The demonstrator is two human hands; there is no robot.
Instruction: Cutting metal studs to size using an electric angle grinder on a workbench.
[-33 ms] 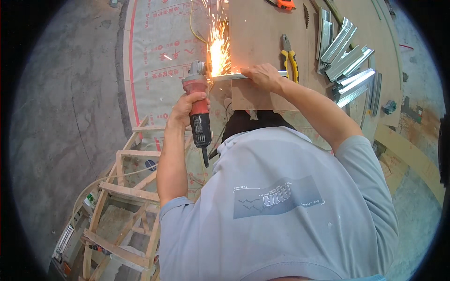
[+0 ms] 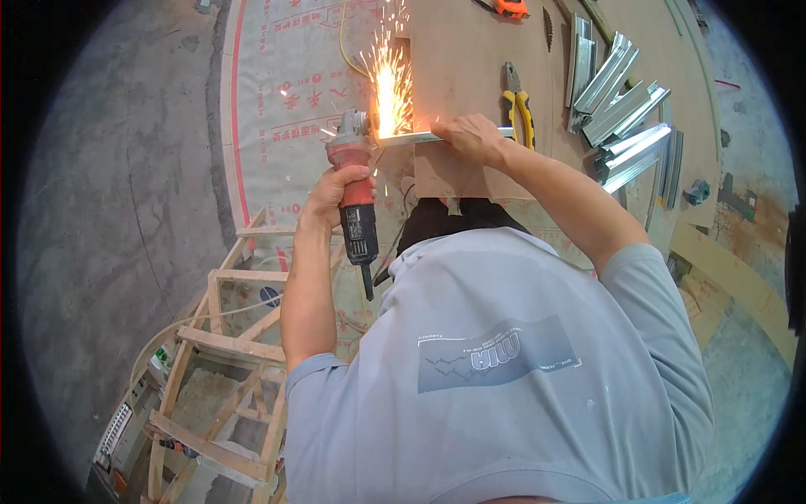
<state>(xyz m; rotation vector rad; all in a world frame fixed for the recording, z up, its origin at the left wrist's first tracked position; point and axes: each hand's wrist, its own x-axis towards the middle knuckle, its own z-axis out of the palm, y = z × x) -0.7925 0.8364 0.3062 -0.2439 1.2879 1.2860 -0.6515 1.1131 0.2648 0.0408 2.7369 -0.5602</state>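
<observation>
My left hand is wrapped around the body of a red and black angle grinder, its head pointing away from me. At the grinder's head, bright orange sparks spray forward from the end of a narrow metal profile. My right hand presses down on that profile with closed fingers, near the left edge of a brown board. The grinder's disc is mostly lost in the glare. Just beyond my right hand lie yellow and black pliers, touching or nearly touching the profile.
Several cut metal channels lie on the board's right side. An orange tape measure sits at the far edge, with a thin serrated blade nearby. A wooden frame, like a ladder or trestle, stands at left near a cable.
The spark spray has shifted in shape, with a few stray sparks in other places. Both hands, the grinder and the profile look unmoved.
</observation>
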